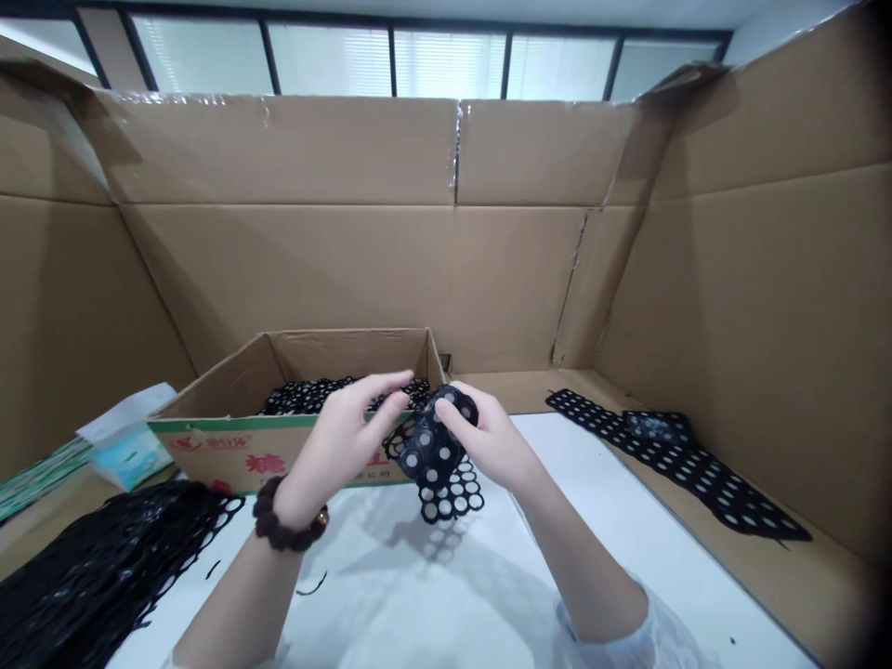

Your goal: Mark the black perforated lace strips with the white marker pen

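Observation:
A bunched black sheet with round holes (436, 446) hangs above the white table, in front of an open cardboard box. My right hand (480, 432) is closed on its upper part, thumb on top. My left hand (355, 423) is just left of the sheet, its thumb and fingers apart with nothing between them. A dark band circles my left wrist. The lower end of the sheet hangs spread out, with a shadow on the table below.
The cardboard box (237, 446) holds more black perforated pieces (307, 396). A large black pile (90, 567) lies at the left, near a tissue pack (129, 455). Long perforated strips (689, 465) lie at the right. Tall cardboard walls (313, 269) surround the white table (418, 604).

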### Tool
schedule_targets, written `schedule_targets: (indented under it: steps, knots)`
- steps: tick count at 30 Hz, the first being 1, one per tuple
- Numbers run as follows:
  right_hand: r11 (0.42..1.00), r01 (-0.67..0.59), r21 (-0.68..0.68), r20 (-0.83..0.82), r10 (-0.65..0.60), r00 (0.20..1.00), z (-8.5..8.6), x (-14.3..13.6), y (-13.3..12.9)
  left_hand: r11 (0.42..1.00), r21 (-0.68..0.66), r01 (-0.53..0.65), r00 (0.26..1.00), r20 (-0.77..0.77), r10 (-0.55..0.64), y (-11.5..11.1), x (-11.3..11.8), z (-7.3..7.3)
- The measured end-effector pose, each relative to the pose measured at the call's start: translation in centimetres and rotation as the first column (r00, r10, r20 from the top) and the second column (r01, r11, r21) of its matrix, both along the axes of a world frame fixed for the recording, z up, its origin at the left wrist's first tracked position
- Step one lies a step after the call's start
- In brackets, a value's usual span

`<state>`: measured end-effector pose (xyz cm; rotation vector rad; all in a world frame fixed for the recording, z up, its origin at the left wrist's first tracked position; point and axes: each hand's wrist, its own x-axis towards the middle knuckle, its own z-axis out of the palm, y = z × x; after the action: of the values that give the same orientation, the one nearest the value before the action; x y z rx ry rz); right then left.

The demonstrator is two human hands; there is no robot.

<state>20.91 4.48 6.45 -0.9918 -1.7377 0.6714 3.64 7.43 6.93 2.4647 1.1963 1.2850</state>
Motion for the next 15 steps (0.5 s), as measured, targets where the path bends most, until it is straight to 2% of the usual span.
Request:
schedule_targets:
  steps: [1, 3, 6, 9, 12, 15]
  knots:
    - [1.000, -0.010, 0.008, 0.009, 0.010, 1.000, -0.05, -0.12, -0.05, 0.996, -0.061, 0.065, 0.998, 0.015, -0.064, -0.75, 0.59, 0.17]
    - [1.000, -0.021, 0.019, 0.035, 0.021, 0.999, -0.13, -0.30, -0.16, 0.981, -0.148, 0.129, 0.990, 0.080, -0.118, -1.52, 1.25, 0.28]
    - [0.999, -0.050, 0.013, 0.082, 0.048, 0.995, -0.27, -0.46, -0.22, 0.944, -0.257, 0.209, 0.965, 0.208, -0.157, -1.30, 1.19, 0.10]
    - [0.996, -0.088, 0.009, 0.138, 0.086, 0.987, -0.39, -0.52, -0.20, 0.882, -0.362, 0.302, 0.934, 0.299, -0.197, -0.81, 0.76, -0.13]
    - [0.996, -0.082, 0.028, 0.177, 0.075, 0.981, -0.38, -0.43, -0.25, 0.849, -0.405, 0.340, 0.908, 0.376, -0.185, -0.80, 0.71, -0.21]
    - [0.998, -0.064, 0.020, 0.208, 0.059, 0.976, -0.27, -0.27, -0.42, 0.860, -0.394, 0.324, 0.928, 0.312, -0.206, -1.05, 0.84, 0.04]
